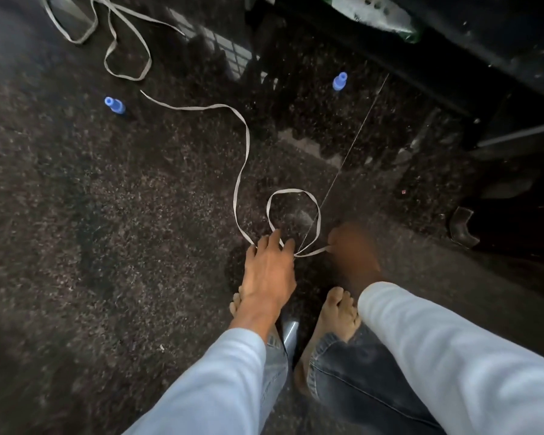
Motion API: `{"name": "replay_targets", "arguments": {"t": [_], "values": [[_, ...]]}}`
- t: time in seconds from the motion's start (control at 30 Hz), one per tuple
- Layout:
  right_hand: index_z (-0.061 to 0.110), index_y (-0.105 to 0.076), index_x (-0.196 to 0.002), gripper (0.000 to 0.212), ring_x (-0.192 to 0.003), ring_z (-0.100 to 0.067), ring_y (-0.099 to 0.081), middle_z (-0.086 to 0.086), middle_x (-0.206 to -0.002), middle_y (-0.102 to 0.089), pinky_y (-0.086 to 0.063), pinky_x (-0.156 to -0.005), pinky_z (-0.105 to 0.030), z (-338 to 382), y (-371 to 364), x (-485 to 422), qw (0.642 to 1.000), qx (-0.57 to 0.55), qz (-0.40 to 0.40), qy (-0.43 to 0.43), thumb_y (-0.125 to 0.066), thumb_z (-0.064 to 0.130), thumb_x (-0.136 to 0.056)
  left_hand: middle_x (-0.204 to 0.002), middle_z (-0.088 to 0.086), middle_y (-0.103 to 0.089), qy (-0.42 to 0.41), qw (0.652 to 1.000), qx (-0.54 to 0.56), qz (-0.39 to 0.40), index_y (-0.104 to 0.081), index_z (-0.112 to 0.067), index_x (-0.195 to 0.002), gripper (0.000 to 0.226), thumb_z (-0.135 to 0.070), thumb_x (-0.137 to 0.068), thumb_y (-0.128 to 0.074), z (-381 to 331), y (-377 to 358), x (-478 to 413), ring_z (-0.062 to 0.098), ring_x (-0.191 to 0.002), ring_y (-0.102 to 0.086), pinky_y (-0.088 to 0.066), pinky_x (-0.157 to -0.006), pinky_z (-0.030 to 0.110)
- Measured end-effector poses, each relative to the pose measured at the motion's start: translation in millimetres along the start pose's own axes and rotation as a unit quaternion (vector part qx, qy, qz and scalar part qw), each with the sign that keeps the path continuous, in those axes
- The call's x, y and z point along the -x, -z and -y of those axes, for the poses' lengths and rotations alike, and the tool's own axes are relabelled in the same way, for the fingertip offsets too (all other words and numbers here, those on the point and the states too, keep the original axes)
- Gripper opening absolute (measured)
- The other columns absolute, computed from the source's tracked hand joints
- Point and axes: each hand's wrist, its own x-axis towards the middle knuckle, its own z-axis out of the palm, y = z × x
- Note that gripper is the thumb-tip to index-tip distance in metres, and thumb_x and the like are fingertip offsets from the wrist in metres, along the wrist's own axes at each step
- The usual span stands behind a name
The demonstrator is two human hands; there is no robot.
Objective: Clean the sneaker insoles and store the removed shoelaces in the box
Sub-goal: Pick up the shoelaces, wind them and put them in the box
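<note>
A grey shoelace [248,142] lies on the dark speckled floor [107,215], snaking from the far left to a loop just in front of the person's bare feet [336,312]. The left hand [269,266] reaches down with fingers spread and extended, their tips resting on the lace where the loop crosses. The lace's near end runs to the right hand [355,249], which is too blurred to tell its grip. A second shoelace [129,79] lies tangled far left, with two blue-capped bottles [115,105] standing beyond.
</note>
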Motion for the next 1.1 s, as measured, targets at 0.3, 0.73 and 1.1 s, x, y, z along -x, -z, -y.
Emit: {"name": "replay_targets", "arguments": {"t": [0.3,0.73,1.1], "values": [[0.018,-0.057,-0.078,0.018,-0.093,-0.025,-0.056,-0.001,-0.094,-0.051,-0.048,-0.071,-0.032,-4,1,8,0.999,-0.032,-0.017,0.0,-0.071,0.008,-0.083,-0.149,0.006,-0.046,-0.017,1.0,-0.011,0.02,-0.05,-0.02,-0.141,0.042,-0.019,-0.098,-0.051,-7,19,-9,0.03,-0.135,-0.046,-0.039,-0.109,0.044],[0.018,-0.069,-0.094,0.016,-0.084,-0.016,-0.063,0.004,-0.089,-0.067,-0.054,-0.075,-0.035,105,250,192,0.96,-0.168,-0.141,0.174,-0.06,0.007,-0.087,-0.142,0.0,-0.059,-0.156,0.967,0.19,-0.066,-0.058,-0.018,-0.139,0.05,-0.016,-0.09,-0.069,-77,183,120,0.016,-0.135,-0.052,-0.04,-0.116,0.032],[0.015,-0.062,-0.1,0.021,-0.088,-0.004,-0.07,0.009,-0.09,-0.071,-0.056,-0.081,-0.022,174,459,361,0.872,-0.406,-0.259,0.092,-0.074,0.006,-0.086,-0.087,-0.007,-0.078,-0.169,0.918,0.342,-0.107,-0.077,-0.019,-0.1,0.011,-0.021,-0.095,-0.068,-178,365,278,0.004,-0.083,-0.073,-0.058,-0.079,0.025]]}}
